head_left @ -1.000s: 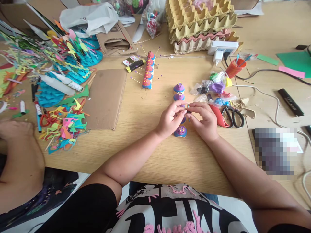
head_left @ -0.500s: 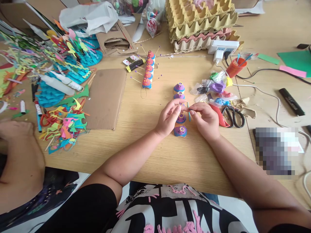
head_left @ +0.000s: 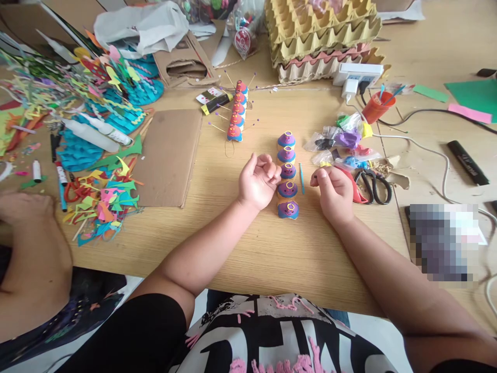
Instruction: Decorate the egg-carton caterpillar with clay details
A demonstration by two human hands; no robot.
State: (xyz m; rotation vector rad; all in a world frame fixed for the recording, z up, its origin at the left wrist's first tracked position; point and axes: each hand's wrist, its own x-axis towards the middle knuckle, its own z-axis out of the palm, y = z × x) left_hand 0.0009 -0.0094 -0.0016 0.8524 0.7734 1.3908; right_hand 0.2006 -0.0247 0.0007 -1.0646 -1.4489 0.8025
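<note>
A strip of purple and blue egg-carton bumps point(head_left: 288, 189), with yellow rings on top and small faces, lies on the table between my hands. My left hand point(head_left: 259, 182) is palm up at its left side, the fingers loosely curled and the thumb apart, with nothing visible in it. On the other side my right hand point(head_left: 334, 194) is closed, thumb against forefinger, pinching a small black piece point(head_left: 315, 178) whose material I cannot make out. A thin blue stick point(head_left: 302, 178) lies between the strip and my right hand.
A red and blue egg-carton caterpillar point(head_left: 237, 115) with pin-like legs stands further back. Bagged coloured clay point(head_left: 347, 139), black-handled scissors point(head_left: 373, 187) and an orange cup point(head_left: 376, 107) are at right. Cardboard point(head_left: 169, 158), paper scraps point(head_left: 108, 207) and another person's arm point(head_left: 34, 248) are at left.
My hands have moved apart, the left one turning palm up and the right one shifting right with the black piece. The purple strip and the blue stick now show uncovered.
</note>
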